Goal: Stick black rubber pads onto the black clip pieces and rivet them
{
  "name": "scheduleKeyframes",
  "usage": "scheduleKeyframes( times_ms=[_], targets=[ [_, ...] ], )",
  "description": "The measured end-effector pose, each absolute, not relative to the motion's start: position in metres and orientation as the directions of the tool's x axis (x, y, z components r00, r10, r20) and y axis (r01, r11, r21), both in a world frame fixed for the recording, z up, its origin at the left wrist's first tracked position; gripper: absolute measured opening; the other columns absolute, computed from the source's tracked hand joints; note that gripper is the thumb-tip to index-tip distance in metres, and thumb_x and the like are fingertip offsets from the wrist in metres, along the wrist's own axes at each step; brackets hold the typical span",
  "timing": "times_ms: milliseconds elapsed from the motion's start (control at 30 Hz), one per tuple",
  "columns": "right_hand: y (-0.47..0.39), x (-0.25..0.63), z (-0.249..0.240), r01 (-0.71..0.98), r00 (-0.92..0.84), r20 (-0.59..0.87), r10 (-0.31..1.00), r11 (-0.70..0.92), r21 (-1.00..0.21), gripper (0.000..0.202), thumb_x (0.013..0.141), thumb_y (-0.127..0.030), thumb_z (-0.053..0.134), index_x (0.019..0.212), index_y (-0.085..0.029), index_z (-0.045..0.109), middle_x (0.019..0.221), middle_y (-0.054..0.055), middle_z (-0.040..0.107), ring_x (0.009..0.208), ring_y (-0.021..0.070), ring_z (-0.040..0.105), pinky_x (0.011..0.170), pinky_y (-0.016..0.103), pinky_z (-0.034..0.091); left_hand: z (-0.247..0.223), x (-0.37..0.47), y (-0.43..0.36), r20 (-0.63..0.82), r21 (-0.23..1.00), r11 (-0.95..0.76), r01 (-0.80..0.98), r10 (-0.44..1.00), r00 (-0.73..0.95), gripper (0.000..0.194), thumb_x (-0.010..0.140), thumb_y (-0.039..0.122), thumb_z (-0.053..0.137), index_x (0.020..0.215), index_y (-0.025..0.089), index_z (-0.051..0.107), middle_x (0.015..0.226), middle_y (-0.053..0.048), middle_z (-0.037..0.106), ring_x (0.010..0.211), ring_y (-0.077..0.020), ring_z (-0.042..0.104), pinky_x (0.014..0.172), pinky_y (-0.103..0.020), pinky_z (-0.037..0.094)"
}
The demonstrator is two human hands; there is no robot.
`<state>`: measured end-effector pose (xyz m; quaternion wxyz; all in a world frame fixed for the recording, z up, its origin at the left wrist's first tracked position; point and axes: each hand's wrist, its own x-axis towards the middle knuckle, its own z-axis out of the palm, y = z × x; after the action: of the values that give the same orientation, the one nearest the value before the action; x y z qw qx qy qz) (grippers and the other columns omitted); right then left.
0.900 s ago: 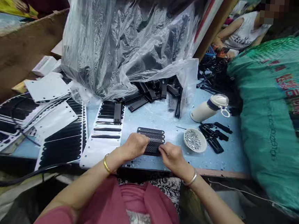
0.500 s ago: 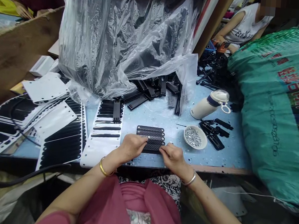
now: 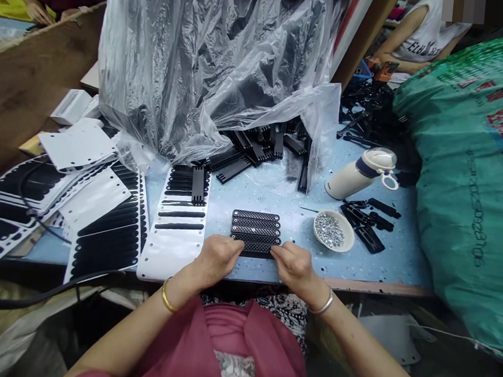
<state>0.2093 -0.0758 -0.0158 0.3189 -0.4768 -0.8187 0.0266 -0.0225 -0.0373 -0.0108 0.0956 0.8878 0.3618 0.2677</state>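
Observation:
Several black textured strips [image 3: 255,223] lie side by side near the table's front edge, with small shiny round dots on the upper ones. My left hand [image 3: 219,257] is closed, thumb and fingertips pinched at the left end of the strip nearest me. At that strip's right end, my right hand [image 3: 296,267] is pinched in the same way. Just right of the strips stands a white bowl [image 3: 348,246] of small silvery pieces. A thin dark needle-like rod [image 3: 309,209] lies beside the bowl.
A white sheet with black strips [image 3: 170,257] lies left, beside more stacked sheets [image 3: 105,240]. Behind is a large clear plastic bag [image 3: 157,57] with black parts [image 3: 235,169] at its mouth. A cream bottle [image 3: 344,181], black pieces [image 3: 368,237] and a green sack [image 3: 451,171] stand right.
My left hand has drawn back from the middle of the strips to the left end of the nearest one. My right hand stays at the right end. The view has shifted slightly.

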Motion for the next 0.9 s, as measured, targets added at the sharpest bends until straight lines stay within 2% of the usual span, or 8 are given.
scheduleKeyframes(
  times_ms=[200,400,533,633,700,800,900],
  targets=[
    [-0.085,0.217,-0.014,0.782,-0.511,0.453,0.730,0.614,-0.108,0.031,0.084,-0.002,0.043,0.107,-0.010,0.061,0.064,0.003,0.050,0.059,0.0161,0.042,0.054,0.029,0.032,-0.016,-0.026,-0.042,0.496,0.439,-0.699,0.565,0.713,0.496,0.017,0.092,0.017,0.049,0.098,0.015,0.065,0.067,-0.004,0.068,0.059,-0.0154,0.063,0.058,-0.027,0.050],
    [-0.089,0.222,-0.010,0.773,-0.589,0.360,0.724,0.635,-0.013,0.041,0.079,-0.001,0.040,0.116,-0.006,0.056,0.070,0.005,0.051,0.065,0.0189,0.042,0.056,0.032,0.034,-0.015,-0.030,-0.046,0.527,0.195,-0.803,0.564,0.571,0.630,0.023,0.089,0.010,0.044,0.104,0.011,0.062,0.056,-0.001,0.059,0.049,-0.0170,0.055,0.048,-0.030,0.043],
    [-0.091,0.228,-0.007,0.779,-0.593,0.341,0.729,0.627,0.012,0.041,0.076,-0.001,0.040,0.113,-0.005,0.057,0.070,0.006,0.051,0.064,0.0194,0.041,0.056,0.032,0.034,-0.016,-0.032,-0.047,0.512,0.154,-0.805,0.572,0.561,0.651,0.027,0.087,0.006,0.044,0.108,0.010,0.059,0.058,-0.001,0.057,0.050,-0.0181,0.054,0.048,-0.032,0.042],
    [-0.094,0.234,-0.009,0.776,-0.587,0.322,0.743,0.629,-0.037,0.043,0.076,0.000,0.041,0.116,-0.005,0.056,0.073,0.008,0.054,0.065,0.0199,0.044,0.058,0.033,0.038,-0.020,-0.032,-0.047,0.527,0.146,-0.815,0.560,0.543,0.653,0.030,0.085,0.004,0.043,0.111,0.010,0.056,0.060,-0.001,0.057,0.052,-0.0182,0.054,0.048,-0.032,0.041],
    [-0.095,0.236,-0.012,0.760,-0.581,0.336,0.742,0.642,-0.104,0.048,0.076,0.001,0.040,0.122,-0.005,0.052,0.082,0.011,0.059,0.070,0.0211,0.049,0.061,0.035,0.043,-0.022,-0.032,-0.047,0.531,0.147,-0.819,0.555,0.539,0.654,0.031,0.084,0.004,0.042,0.111,0.010,0.055,0.060,-0.001,0.058,0.053,-0.0180,0.054,0.049,-0.032,0.042],
    [-0.092,0.238,-0.014,0.713,-0.534,0.402,0.744,0.652,-0.258,0.053,0.080,0.003,0.039,0.131,-0.011,0.047,0.096,0.014,0.063,0.080,0.0217,0.056,0.066,0.036,0.049,-0.024,-0.032,-0.046,0.520,0.154,-0.818,0.554,0.544,0.659,0.033,0.083,0.004,0.043,0.112,0.011,0.054,0.061,-0.001,0.058,0.053,-0.0175,0.053,0.049,-0.031,0.041],
    [-0.088,0.239,-0.013,0.654,-0.487,0.422,0.765,0.639,-0.405,0.050,0.084,0.002,0.041,0.130,-0.017,0.049,0.097,0.011,0.065,0.083,0.0192,0.060,0.069,0.033,0.054,-0.024,-0.033,-0.046,0.518,0.155,-0.819,0.552,0.543,0.661,0.033,0.082,0.004,0.043,0.113,0.012,0.054,0.061,0.000,0.057,0.053,-0.0170,0.052,0.050,-0.030,0.040]
  ],
)
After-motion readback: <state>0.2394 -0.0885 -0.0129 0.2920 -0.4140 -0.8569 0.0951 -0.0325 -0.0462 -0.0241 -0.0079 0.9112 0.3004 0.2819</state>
